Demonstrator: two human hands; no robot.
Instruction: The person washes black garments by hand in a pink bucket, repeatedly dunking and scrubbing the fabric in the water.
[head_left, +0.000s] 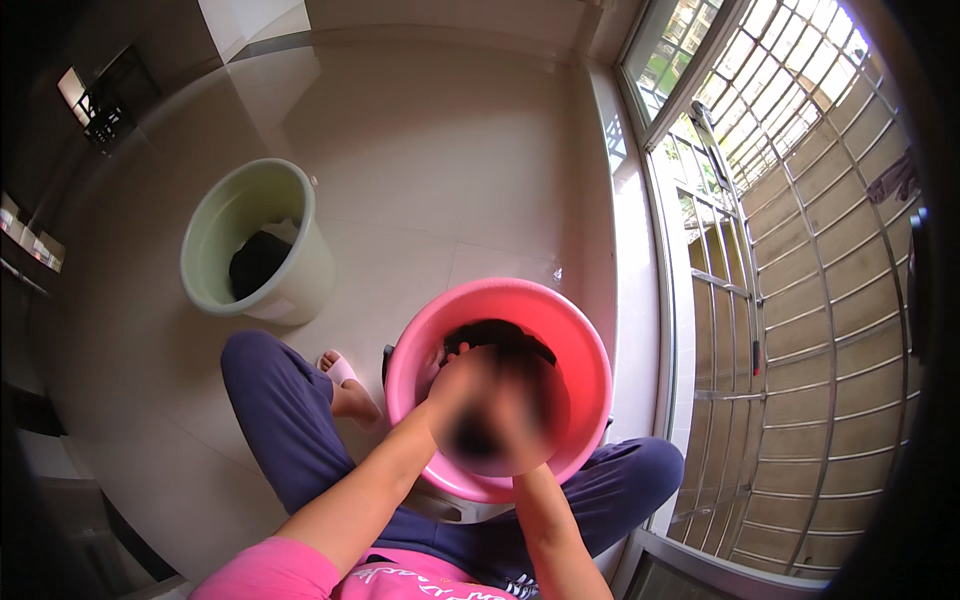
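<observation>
A pink plastic bucket (581, 367) stands between my knees. Dark wet-looking cloth (517, 335) lies inside it, and both my forearms reach down over its near rim. My left hand (463, 375) is at the cloth on the left side of the bucket; a few fingertips show against the dark fabric. Beside it, on the right, my right hand (519, 401) is also low in the bucket. A blur covers most of both hands, so their grip on the cloth cannot be made out.
A pale green bucket (319, 262) holding dark and light cloth stands on the tiled floor (420, 150) ahead to the left. Close on my right are a window ledge (637, 225) and a metal window grille (795, 337). My slippered foot (349, 382) is left of the pink bucket.
</observation>
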